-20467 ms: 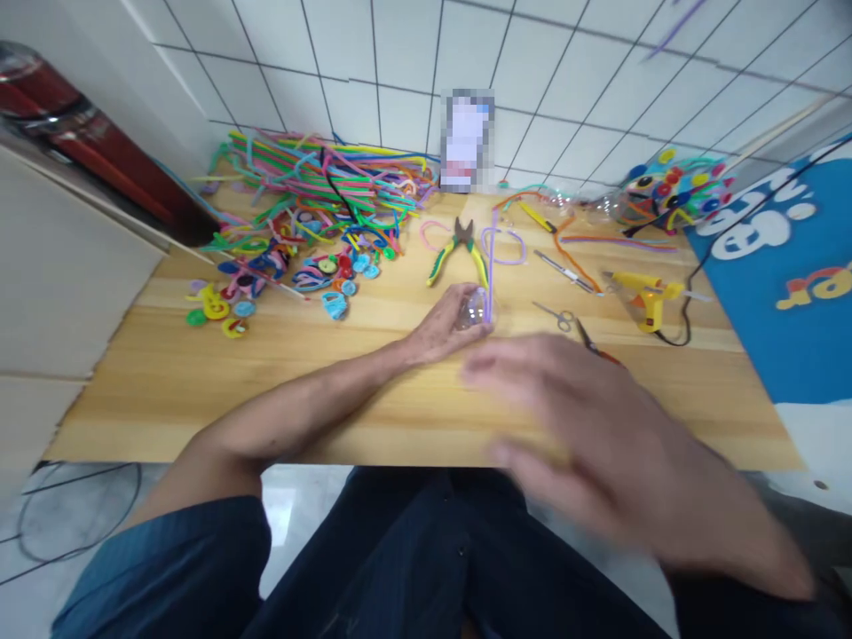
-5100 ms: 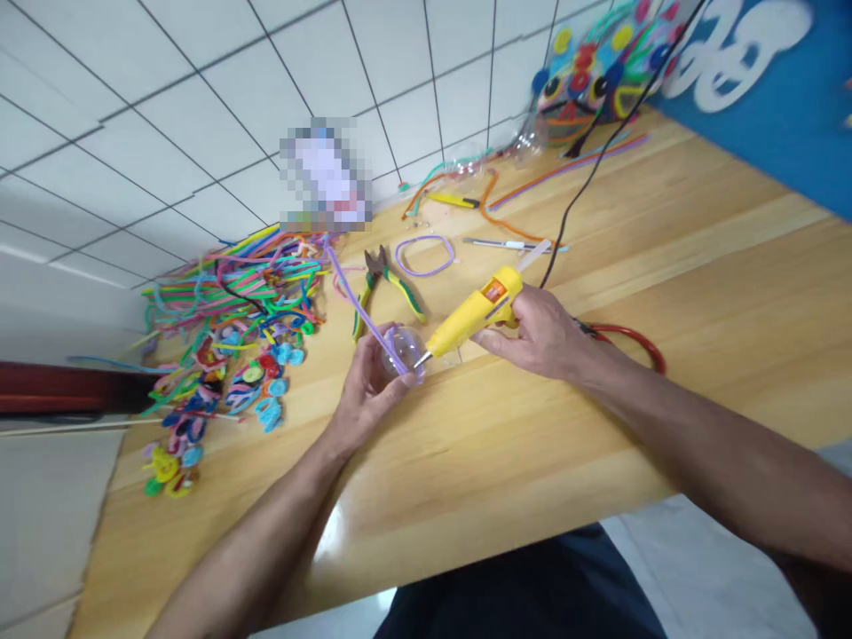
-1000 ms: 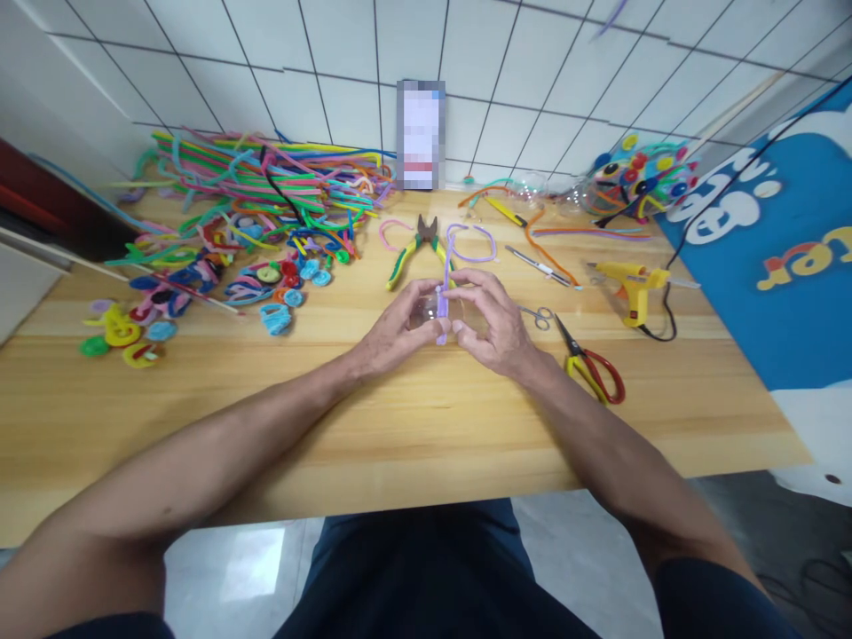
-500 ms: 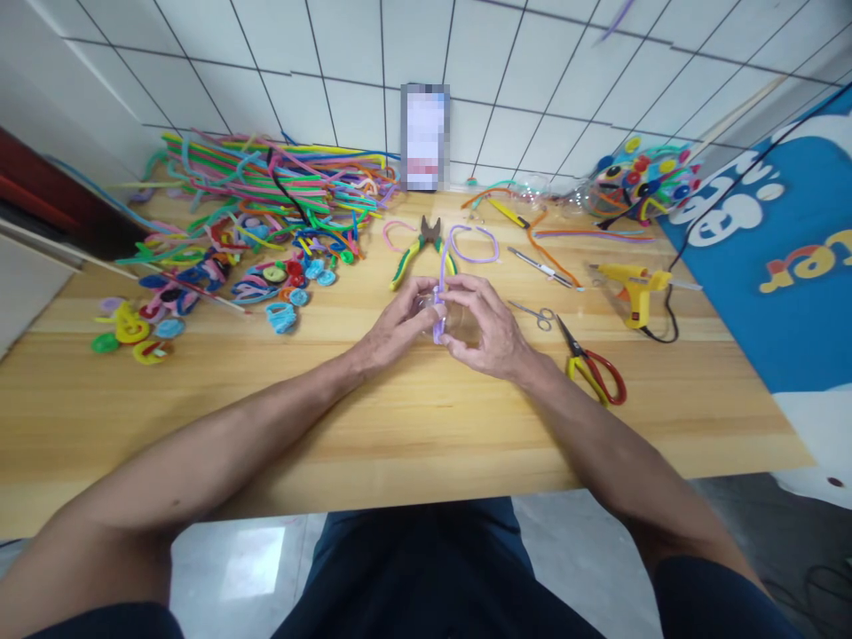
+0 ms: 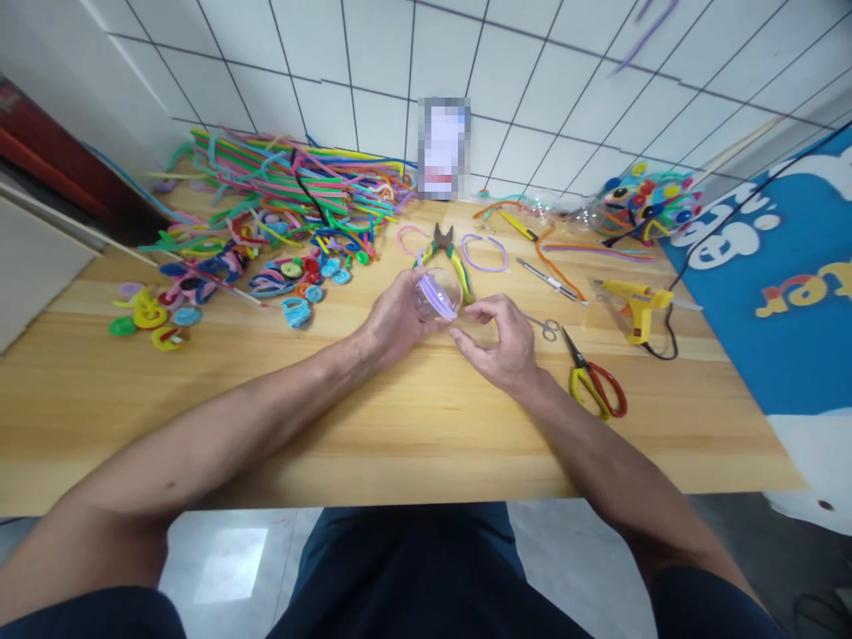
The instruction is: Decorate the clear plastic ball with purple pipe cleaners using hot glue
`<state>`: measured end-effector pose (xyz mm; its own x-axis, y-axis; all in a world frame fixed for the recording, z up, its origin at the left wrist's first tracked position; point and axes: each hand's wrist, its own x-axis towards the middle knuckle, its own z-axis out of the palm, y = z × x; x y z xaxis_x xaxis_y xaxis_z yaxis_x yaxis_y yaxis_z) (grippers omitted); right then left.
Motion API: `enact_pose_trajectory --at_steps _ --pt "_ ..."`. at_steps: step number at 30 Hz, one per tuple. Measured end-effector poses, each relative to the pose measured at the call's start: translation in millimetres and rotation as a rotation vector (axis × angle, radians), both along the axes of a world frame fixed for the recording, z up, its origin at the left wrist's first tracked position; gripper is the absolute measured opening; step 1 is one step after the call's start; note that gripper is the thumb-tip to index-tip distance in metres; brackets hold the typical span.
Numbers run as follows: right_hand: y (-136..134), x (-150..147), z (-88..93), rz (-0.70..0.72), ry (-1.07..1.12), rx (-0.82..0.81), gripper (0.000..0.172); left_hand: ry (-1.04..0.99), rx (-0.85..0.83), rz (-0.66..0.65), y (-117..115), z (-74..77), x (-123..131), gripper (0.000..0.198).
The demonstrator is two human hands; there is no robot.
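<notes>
My left hand (image 5: 394,318) grips a clear plastic half-ball (image 5: 439,294) whose rim is lined with a purple pipe cleaner, holding it just above the wooden table (image 5: 373,417). My right hand (image 5: 500,342) rests beside it on the table, fingers loosely curled and apart, holding nothing. The green-handled pliers (image 5: 445,250) lie just behind the half-ball. A purple pipe-cleaner loop (image 5: 484,252) lies behind my right hand.
A heap of coloured pipe cleaners (image 5: 280,191) and coiled pieces (image 5: 200,288) covers the back left. Small scissors (image 5: 542,325), red-handled scissors (image 5: 595,380) and a yellow glue gun (image 5: 635,300) lie to the right. A decorated ball (image 5: 649,200) stands at the back right.
My right hand has let go of the half-ball and dropped to the table. My left hand has turned the half-ball so its purple rim faces me. The view has shifted slightly.
</notes>
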<state>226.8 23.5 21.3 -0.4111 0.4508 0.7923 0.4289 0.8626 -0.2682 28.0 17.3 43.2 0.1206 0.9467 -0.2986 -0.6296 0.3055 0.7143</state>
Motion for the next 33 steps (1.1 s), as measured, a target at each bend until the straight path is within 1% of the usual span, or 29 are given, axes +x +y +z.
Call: enact_pose_trajectory --at_steps 3,8,11,14,17,20,23,27,33 --pt "-2 -4 -2.7 -0.009 -0.027 0.008 0.027 -0.030 -0.037 0.004 -2 3.0 2 0.028" --pt "-1 -5 -6.6 -0.028 -0.063 0.009 0.022 -0.051 -0.028 0.029 -5 1.2 7 0.022" --pt "-1 -6 -7.5 -0.038 -0.065 0.008 0.018 -0.034 0.016 0.042 -7 -2.8 9 0.023" --pt "-2 -8 -7.3 -0.054 -0.049 0.026 0.016 -0.011 0.082 0.059 -8 -10.2 11 0.025" --pt "-3 -10 -6.7 -0.046 -0.024 0.042 0.018 0.030 0.131 0.081 -8 -18.7 12 0.028" --pt "-4 -11 -6.8 -0.036 -0.023 -0.009 0.020 0.061 0.161 0.101 -8 -24.4 13 0.030" --pt "-5 -11 -7.3 -0.050 -0.016 -0.053 0.018 0.065 0.175 0.097 -8 -26.8 13 0.034" --pt "-6 -11 -7.2 -0.090 -0.031 -0.036 0.015 0.070 0.166 0.090 -8 -27.8 13 0.036" --pt "-7 -13 -5.8 -0.074 -0.002 -0.019 0.014 0.093 0.196 0.142 -10 -28.6 14 0.041"
